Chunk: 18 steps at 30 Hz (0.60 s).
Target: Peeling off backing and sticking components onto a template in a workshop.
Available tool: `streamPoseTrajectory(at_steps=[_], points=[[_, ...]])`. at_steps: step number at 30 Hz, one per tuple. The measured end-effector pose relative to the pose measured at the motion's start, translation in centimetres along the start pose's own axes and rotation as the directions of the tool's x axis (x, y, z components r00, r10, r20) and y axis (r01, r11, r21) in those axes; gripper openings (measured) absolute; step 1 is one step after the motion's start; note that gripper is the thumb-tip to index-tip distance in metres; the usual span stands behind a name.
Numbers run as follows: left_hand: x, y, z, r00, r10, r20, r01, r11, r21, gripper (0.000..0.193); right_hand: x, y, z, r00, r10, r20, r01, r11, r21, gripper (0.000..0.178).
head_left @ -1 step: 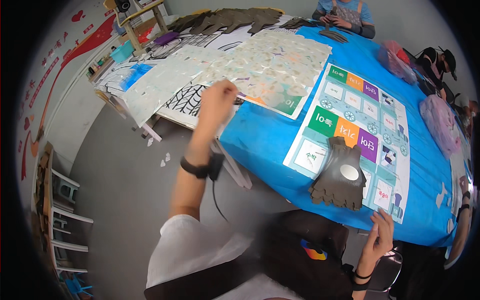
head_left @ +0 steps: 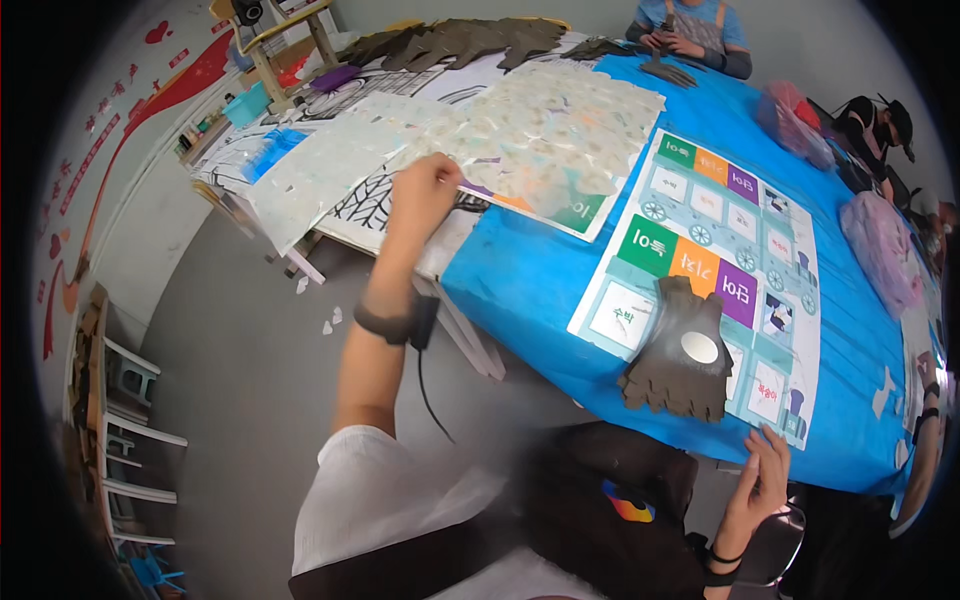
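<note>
My left hand (head_left: 425, 195), a dark band on its wrist, is closed with fingertips pinched at the near left edge of a pale speckled sheet (head_left: 545, 135) covered in small scraps. Whatever it pinches is too small to make out. At the table's front edge, my right hand (head_left: 763, 475) has its fingers stretched out, the tips by the near corner of a colourful printed sheet (head_left: 600, 270) with train pictures and blocks of lettering. A stack of dark grey-brown gloves (head_left: 675, 365) with a white oval patch lies across this printed sheet, left of my right hand.
Blue covering (head_left: 520, 280) drapes the table. Another pale sheet (head_left: 330, 160) overhangs the left edge. Dark gloves (head_left: 470, 42) are heaped at the back, near a person (head_left: 690, 35) handling gloves. Plastic bags (head_left: 880, 245) stand at the right; white stools (head_left: 135, 440) line the left wall.
My left hand has shifted slightly left and up along the speckled sheet's edge. My right hand has barely moved; the glove stack stays put.
</note>
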<state>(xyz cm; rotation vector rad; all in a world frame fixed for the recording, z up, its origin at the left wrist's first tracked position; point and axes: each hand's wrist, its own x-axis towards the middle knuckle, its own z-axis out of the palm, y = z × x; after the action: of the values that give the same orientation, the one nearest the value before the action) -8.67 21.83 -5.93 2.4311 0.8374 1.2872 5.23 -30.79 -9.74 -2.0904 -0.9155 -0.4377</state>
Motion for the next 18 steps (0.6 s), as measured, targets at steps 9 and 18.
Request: streamPoseTrajectory(at_steps=[9,18], points=[[6.4,-16.0,-0.8,0.956,-0.283,0.08,0.257,0.936,0.239,0.024,-3.5,4.0,-1.6,0.996,0.084,-0.026,-0.086,0.989,-0.118,0.022],[5.1,-15.1,-0.5,1.0,0.002,0.007,-0.005,0.939,0.345,0.033,-2.4,3.2,-0.8,0.998,0.03,0.049,-0.023,0.99,-0.139,0.021]])
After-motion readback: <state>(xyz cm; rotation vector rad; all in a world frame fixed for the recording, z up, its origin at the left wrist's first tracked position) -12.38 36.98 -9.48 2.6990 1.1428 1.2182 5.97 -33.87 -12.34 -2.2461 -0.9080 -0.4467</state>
